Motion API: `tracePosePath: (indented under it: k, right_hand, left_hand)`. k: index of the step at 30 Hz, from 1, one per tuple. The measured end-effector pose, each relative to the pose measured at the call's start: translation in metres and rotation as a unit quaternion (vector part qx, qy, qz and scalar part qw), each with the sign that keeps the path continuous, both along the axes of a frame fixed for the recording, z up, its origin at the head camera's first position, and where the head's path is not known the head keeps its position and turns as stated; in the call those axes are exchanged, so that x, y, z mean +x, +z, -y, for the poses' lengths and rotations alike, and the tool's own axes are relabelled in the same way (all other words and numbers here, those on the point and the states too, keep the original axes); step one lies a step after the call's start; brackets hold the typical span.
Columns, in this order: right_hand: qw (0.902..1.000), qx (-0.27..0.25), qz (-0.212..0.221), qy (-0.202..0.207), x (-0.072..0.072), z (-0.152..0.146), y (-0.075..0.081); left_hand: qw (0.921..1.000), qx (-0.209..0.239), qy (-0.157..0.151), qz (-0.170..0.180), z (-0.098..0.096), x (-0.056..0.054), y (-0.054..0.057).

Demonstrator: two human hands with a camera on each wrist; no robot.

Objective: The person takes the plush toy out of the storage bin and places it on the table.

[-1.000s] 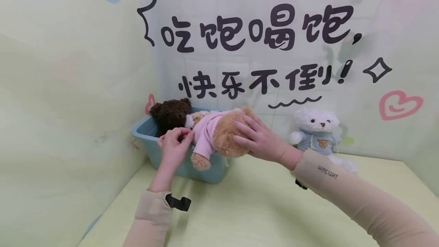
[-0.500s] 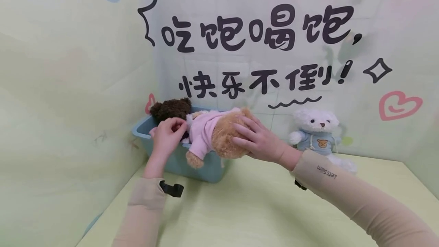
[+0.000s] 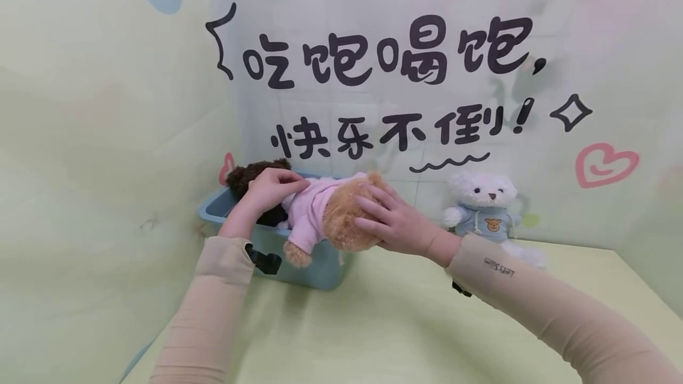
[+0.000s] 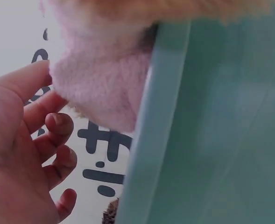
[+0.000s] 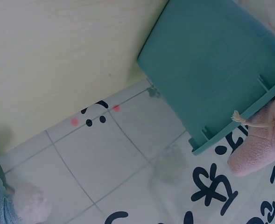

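A tan teddy bear (image 3: 341, 218) in a pink top lies across the rim of a blue-green plastic bin (image 3: 309, 271); its head is out of sight. My right hand (image 3: 392, 221) grips its furry lower body with spread, curved fingers; the thumb is hidden. My left hand (image 3: 274, 188) is over the bin at the bear's upper end. In the left wrist view, that hand's thumb and forefinger meet the edge of the pink top (image 4: 100, 84), while the other fingers curl loosely. Inside the bin sits a dark brown teddy bear (image 3: 253, 173), partly covered by my left hand.
A white teddy bear (image 3: 482, 191) in a blue hoodie sits against the back wall at the right, partly behind my right forearm. The bin stands in the back left corner of the pale yellow-green table (image 3: 400, 325). Large black lettering covers the back wall.
My left hand has gone up and over the bin's front, from beside the pink top to the bear's upper end. The tan bear has shifted slightly left. My right hand keeps its grip.
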State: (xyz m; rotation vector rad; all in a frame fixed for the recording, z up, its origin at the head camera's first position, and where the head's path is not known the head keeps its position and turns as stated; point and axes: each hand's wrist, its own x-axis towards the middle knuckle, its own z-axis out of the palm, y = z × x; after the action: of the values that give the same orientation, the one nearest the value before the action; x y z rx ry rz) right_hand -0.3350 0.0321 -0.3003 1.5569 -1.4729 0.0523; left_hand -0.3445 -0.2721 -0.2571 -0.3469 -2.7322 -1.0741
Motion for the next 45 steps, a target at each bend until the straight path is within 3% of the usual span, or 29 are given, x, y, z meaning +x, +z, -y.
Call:
tracePosePath:
  k: [3,5,9,14,18,21,26,31,34,38,42,45]
  right_hand:
    - [1.0000,-0.002,0.000,0.003,-0.001,0.002,0.002]
    - [1.0000,-0.002,0.002,0.003,0.000,0.003,0.003]
    - [1.0000,0.001,-0.006,0.000,0.001,0.005,0.004]
    - [0.9999,0.002,-0.011,-0.001,0.003,0.007,0.003]
    - [1.0000,0.000,0.005,-0.003,0.001,0.007,0.001]
    - [0.9998,-0.007,0.018,0.000,0.000,0.004,-0.001]
    - [0.9994,-0.022,0.027,0.001,-0.002,-0.001,-0.003]
    - [0.9987,-0.036,0.033,-0.014,-0.004,-0.004,0.000]
    - [0.9977,-0.039,0.050,-0.026,-0.005,-0.005,0.003]
    - [0.9958,-0.041,0.070,-0.041,-0.006,-0.004,0.005]
    - [0.9933,-0.052,0.087,-0.055,-0.007,0.001,0.009]
    - [0.9917,-0.061,0.096,-0.060,-0.009,0.007,0.017]
  left_hand:
    - [1.0000,-0.008,-0.001,-0.003,-0.004,0.001,0.004]
    - [0.9995,-0.023,0.017,-0.011,-0.008,0.001,0.008]
    - [0.9957,-0.046,0.080,-0.009,-0.014,-0.002,0.009]
    - [0.9845,-0.057,0.163,0.029,-0.002,-0.010,-0.005]
    - [0.9843,-0.049,0.156,0.065,0.010,-0.010,-0.018]
    - [0.9885,-0.035,0.135,0.058,0.014,-0.005,-0.023]
    - [0.9906,-0.029,0.133,-0.009,0.017,0.017,-0.036]
    - [0.9861,-0.033,0.104,-0.126,0.018,0.037,-0.060]
    - [0.9751,-0.056,0.079,-0.199,0.020,0.044,-0.077]
    - [0.9522,-0.085,0.073,-0.284,0.025,0.047,-0.099]
    - [0.9301,-0.087,0.081,-0.347,0.026,0.044,-0.112]
    - [0.9195,-0.078,0.095,-0.373,0.025,0.040,-0.117]
